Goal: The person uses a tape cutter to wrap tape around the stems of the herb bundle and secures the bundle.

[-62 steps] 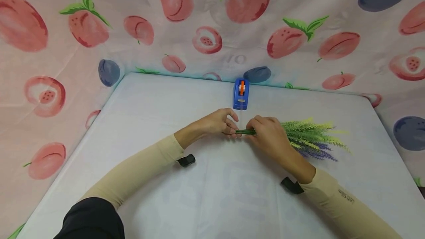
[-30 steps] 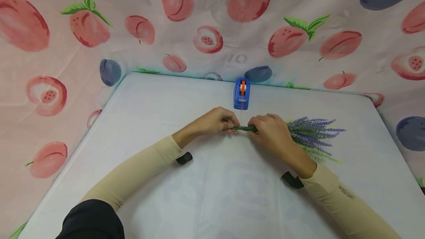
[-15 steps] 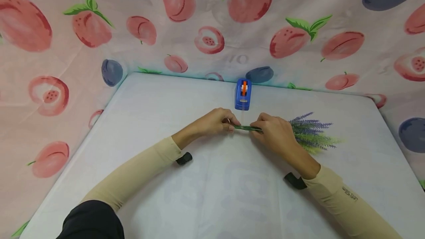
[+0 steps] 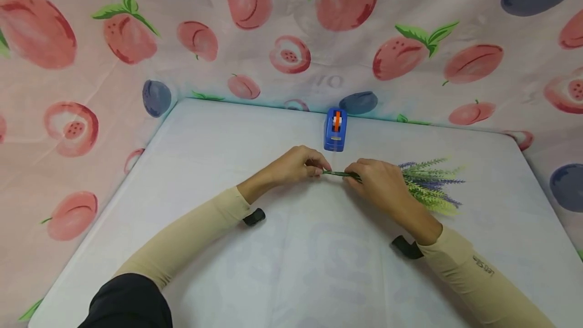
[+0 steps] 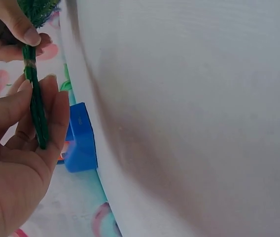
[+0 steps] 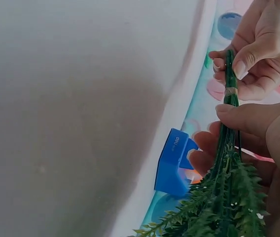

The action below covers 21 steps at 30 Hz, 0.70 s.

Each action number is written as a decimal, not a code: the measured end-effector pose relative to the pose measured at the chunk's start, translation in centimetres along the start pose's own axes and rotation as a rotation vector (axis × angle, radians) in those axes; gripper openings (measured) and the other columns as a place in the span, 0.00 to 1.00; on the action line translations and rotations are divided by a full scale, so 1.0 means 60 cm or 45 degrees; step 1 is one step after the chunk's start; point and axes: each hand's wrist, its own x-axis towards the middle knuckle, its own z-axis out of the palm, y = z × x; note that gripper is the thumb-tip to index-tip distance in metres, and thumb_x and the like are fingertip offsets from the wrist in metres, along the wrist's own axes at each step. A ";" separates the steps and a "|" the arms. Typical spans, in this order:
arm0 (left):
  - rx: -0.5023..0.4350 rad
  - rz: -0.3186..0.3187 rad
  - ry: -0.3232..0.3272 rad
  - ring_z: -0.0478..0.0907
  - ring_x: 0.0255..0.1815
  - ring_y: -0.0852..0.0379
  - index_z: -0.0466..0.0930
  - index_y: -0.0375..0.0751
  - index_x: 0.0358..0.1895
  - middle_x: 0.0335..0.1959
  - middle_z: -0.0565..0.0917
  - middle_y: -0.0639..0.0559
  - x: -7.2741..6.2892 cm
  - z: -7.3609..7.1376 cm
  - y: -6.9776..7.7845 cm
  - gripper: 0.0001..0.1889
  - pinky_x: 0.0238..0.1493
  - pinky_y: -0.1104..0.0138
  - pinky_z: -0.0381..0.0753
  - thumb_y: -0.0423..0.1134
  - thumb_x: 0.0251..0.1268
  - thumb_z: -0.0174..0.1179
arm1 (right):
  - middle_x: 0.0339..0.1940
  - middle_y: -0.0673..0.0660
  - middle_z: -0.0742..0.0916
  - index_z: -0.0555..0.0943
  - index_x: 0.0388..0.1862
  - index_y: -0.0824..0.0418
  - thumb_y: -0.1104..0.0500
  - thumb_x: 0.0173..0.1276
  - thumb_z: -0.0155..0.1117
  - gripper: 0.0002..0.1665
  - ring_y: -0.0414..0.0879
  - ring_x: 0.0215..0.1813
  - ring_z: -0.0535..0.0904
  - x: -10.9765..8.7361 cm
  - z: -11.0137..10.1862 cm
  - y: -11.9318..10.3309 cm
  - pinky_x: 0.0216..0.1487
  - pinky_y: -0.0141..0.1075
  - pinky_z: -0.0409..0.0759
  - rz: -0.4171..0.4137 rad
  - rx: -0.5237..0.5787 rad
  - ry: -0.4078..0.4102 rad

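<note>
A bunch of artificial lavender-like flowers (image 4: 430, 186), purple, green and yellow-green, lies sideways between the hands, heads to the right. My left hand (image 4: 297, 166) pinches the stem ends between thumb and fingers. Higher up the stems, my right hand (image 4: 380, 183) grips just below the flower heads. A band of tape (image 5: 29, 63) circles the green stems (image 6: 230, 71) between the two hands. The blue tape dispenser (image 4: 335, 130) with an orange hub stands beyond them, and a faint clear strip runs from it toward the stems. Where the strip meets the stems is too faint to tell.
A white-covered table (image 4: 296, 267) lies under the hands. Its back edge meets a pink fruit-print cloth (image 4: 255, 54), which also hangs at the left. Black straps with camera mounts (image 4: 254, 217) sit under both wrists.
The flower bunch has rolled about its stems: yellow-green heads faced up first, then purple, now a mix. Both hands stay at the stems, shifting slightly. The dispenser stays in place on the table.
</note>
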 end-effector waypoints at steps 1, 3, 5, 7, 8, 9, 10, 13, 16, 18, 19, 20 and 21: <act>0.005 0.002 0.007 0.83 0.40 0.51 0.89 0.41 0.47 0.41 0.88 0.44 0.001 0.000 -0.001 0.10 0.39 0.70 0.78 0.28 0.73 0.59 | 0.33 0.52 0.88 0.91 0.39 0.57 0.57 0.63 0.76 0.08 0.49 0.30 0.84 0.000 0.000 0.001 0.30 0.44 0.82 -0.018 -0.010 0.014; 0.008 0.001 0.016 0.83 0.40 0.50 0.89 0.41 0.47 0.41 0.88 0.44 0.002 -0.001 -0.001 0.10 0.39 0.70 0.79 0.29 0.73 0.59 | 0.33 0.53 0.87 0.91 0.38 0.58 0.58 0.63 0.76 0.07 0.50 0.31 0.83 0.001 0.001 0.003 0.32 0.46 0.82 -0.054 -0.035 0.047; 0.023 0.000 0.024 0.82 0.40 0.53 0.89 0.42 0.47 0.41 0.89 0.45 0.003 -0.001 -0.001 0.10 0.38 0.71 0.78 0.29 0.74 0.58 | 0.33 0.55 0.86 0.91 0.38 0.59 0.59 0.63 0.76 0.06 0.51 0.32 0.84 0.002 0.001 0.004 0.42 0.49 0.84 -0.084 -0.054 0.066; 0.037 0.001 0.027 0.82 0.40 0.56 0.90 0.42 0.47 0.42 0.89 0.46 0.003 -0.002 -0.001 0.11 0.40 0.70 0.78 0.29 0.74 0.58 | 0.34 0.56 0.87 0.91 0.38 0.60 0.59 0.63 0.76 0.06 0.52 0.35 0.85 0.003 0.001 0.005 0.51 0.54 0.83 -0.098 -0.054 0.070; 0.050 0.000 0.027 0.82 0.41 0.57 0.90 0.43 0.47 0.43 0.89 0.47 0.004 -0.002 0.000 0.10 0.41 0.70 0.78 0.30 0.74 0.59 | 0.34 0.56 0.87 0.91 0.38 0.60 0.59 0.63 0.76 0.06 0.52 0.36 0.85 0.004 0.000 0.006 0.55 0.56 0.81 -0.099 -0.050 0.067; 0.068 -0.001 0.028 0.81 0.42 0.59 0.90 0.43 0.47 0.43 0.89 0.49 0.004 -0.002 0.000 0.10 0.43 0.70 0.78 0.30 0.73 0.60 | 0.35 0.56 0.88 0.91 0.38 0.60 0.60 0.63 0.76 0.06 0.52 0.37 0.86 0.004 0.000 0.007 0.59 0.59 0.78 -0.099 -0.045 0.059; 0.087 -0.002 0.030 0.81 0.44 0.60 0.90 0.44 0.48 0.44 0.89 0.50 0.004 -0.002 0.000 0.10 0.45 0.69 0.78 0.30 0.72 0.61 | 0.35 0.56 0.89 0.90 0.39 0.60 0.60 0.63 0.76 0.06 0.53 0.38 0.86 0.005 0.000 0.008 0.62 0.61 0.75 -0.100 -0.041 0.054; 0.153 0.002 0.036 0.81 0.50 0.59 0.90 0.43 0.49 0.47 0.89 0.52 0.006 -0.001 0.001 0.11 0.51 0.67 0.79 0.30 0.68 0.65 | 0.36 0.56 0.90 0.90 0.40 0.60 0.61 0.63 0.76 0.07 0.53 0.41 0.87 0.008 0.000 0.010 0.64 0.64 0.73 -0.102 -0.042 0.043; 0.204 0.028 0.053 0.81 0.53 0.56 0.90 0.42 0.50 0.48 0.89 0.52 0.007 -0.002 0.001 0.12 0.54 0.66 0.79 0.28 0.65 0.67 | 0.37 0.56 0.90 0.90 0.41 0.59 0.60 0.63 0.76 0.08 0.53 0.41 0.87 0.010 0.000 0.012 0.64 0.64 0.72 -0.110 -0.060 0.029; 0.224 0.049 0.063 0.82 0.54 0.55 0.90 0.41 0.49 0.48 0.89 0.51 0.007 -0.002 0.002 0.12 0.55 0.65 0.79 0.27 0.65 0.66 | 0.36 0.55 0.90 0.90 0.41 0.59 0.59 0.63 0.76 0.08 0.53 0.41 0.87 0.012 0.001 0.013 0.62 0.63 0.74 -0.117 -0.068 0.014; 0.230 0.056 0.069 0.82 0.55 0.55 0.90 0.41 0.49 0.48 0.89 0.50 0.007 -0.003 0.002 0.12 0.56 0.65 0.79 0.26 0.66 0.66 | 0.36 0.55 0.89 0.90 0.41 0.59 0.59 0.62 0.77 0.09 0.53 0.40 0.87 0.013 0.001 0.014 0.61 0.62 0.75 -0.115 -0.065 0.008; 0.235 0.063 0.073 0.83 0.55 0.55 0.90 0.41 0.49 0.48 0.89 0.50 0.007 -0.003 0.003 0.12 0.56 0.65 0.79 0.26 0.66 0.66 | 0.35 0.55 0.89 0.90 0.41 0.60 0.58 0.61 0.78 0.10 0.52 0.39 0.86 0.014 0.002 0.014 0.60 0.61 0.77 -0.113 -0.063 0.000; 0.239 0.067 0.072 0.83 0.55 0.54 0.90 0.40 0.49 0.48 0.89 0.49 0.007 -0.003 0.003 0.12 0.56 0.65 0.79 0.26 0.66 0.65 | 0.34 0.55 0.89 0.90 0.40 0.60 0.58 0.60 0.79 0.11 0.52 0.38 0.86 0.014 0.002 0.014 0.58 0.59 0.78 -0.109 -0.060 -0.008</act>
